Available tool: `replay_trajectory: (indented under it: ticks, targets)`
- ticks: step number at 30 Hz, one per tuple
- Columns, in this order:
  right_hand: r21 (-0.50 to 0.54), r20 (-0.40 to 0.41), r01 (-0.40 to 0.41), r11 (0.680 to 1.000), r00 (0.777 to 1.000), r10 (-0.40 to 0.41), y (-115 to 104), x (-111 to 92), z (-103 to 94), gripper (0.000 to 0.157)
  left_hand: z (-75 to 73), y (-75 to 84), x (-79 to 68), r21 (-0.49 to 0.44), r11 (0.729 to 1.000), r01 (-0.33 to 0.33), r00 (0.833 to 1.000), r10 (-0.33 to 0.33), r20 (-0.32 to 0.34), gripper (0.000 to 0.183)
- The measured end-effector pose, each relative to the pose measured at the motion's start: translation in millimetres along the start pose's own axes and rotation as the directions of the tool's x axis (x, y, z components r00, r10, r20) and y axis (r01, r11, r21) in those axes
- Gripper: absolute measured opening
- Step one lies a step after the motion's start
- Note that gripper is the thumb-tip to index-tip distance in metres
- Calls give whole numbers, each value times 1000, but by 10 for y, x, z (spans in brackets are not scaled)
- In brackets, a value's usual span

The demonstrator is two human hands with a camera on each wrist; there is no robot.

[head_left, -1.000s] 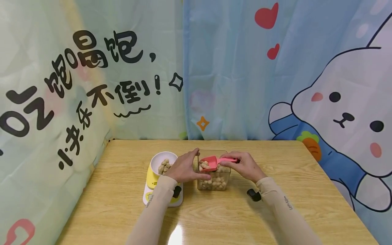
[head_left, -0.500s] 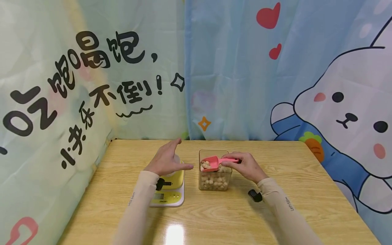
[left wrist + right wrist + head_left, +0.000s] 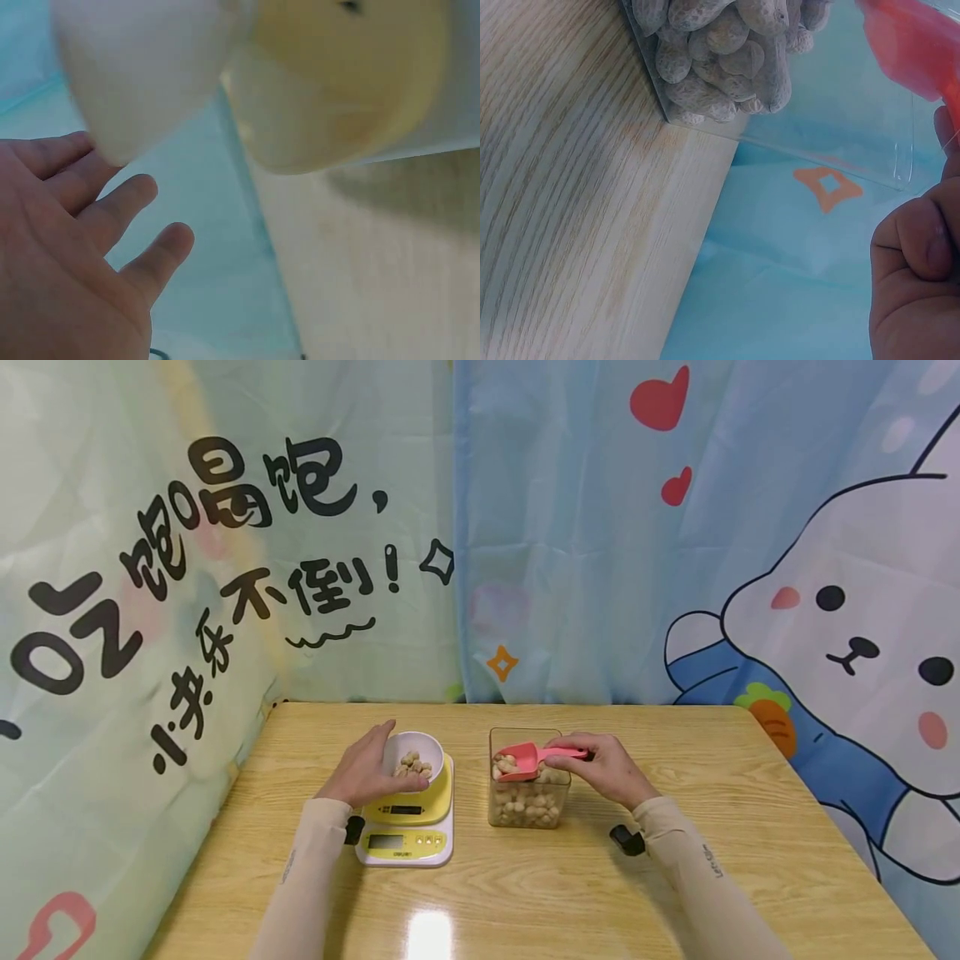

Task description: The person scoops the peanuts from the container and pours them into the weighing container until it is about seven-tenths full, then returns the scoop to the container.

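My left hand (image 3: 366,772) holds a small white bowl (image 3: 437,746) from its left side, thumb along the front and fingers at the back. Peanuts (image 3: 412,765) lie inside the bowl, which is over the yellow top of a kitchen scale (image 3: 405,856). In the left wrist view the bowl (image 3: 142,67) looks tilted and several fingertips are spread. My right hand (image 3: 611,770) pinches the handle of a pink scoop (image 3: 528,764) with peanuts in it. The scoop is at the mouth of a clear square container (image 3: 492,806) of peanuts.
The wooden table (image 3: 600,910) runs back to printed curtains (image 3: 570,568). Peanuts (image 3: 720,60) show through the container wall in the right wrist view. The scale stands left of the container, with a gap between them.
My left hand leaves the container, moves left and comes round to the left side of the bowl, which has shifted slightly right. The right hand and scoop stay still.
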State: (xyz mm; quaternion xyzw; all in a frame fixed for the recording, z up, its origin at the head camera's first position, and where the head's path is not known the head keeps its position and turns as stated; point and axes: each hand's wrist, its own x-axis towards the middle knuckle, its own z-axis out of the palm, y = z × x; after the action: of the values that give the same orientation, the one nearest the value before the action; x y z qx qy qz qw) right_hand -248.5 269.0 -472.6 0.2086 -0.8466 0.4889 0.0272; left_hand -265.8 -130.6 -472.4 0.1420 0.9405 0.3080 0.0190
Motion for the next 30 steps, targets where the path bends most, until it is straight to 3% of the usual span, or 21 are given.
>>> replay_trajectory:
  ticks: [9, 19, 30]
  targets:
    - [-7, -17, -8, 1000, 1000, 7, -1, -16, -11, 28, 157, -121, -9, -27, 999, 40, 999, -40, 5, 127]
    - [-16, -84, -12, 1000, 996, 11, -36, -15, -49, 25, 171, -158, -24, -81, 995, 49, 999, -50, 0, 126]
    - [-28, -68, -28, 999, 997, 26, -603, 12, -156, 29, 177, -148, -30, -106, 993, 48, 999, -48, 3, 125]
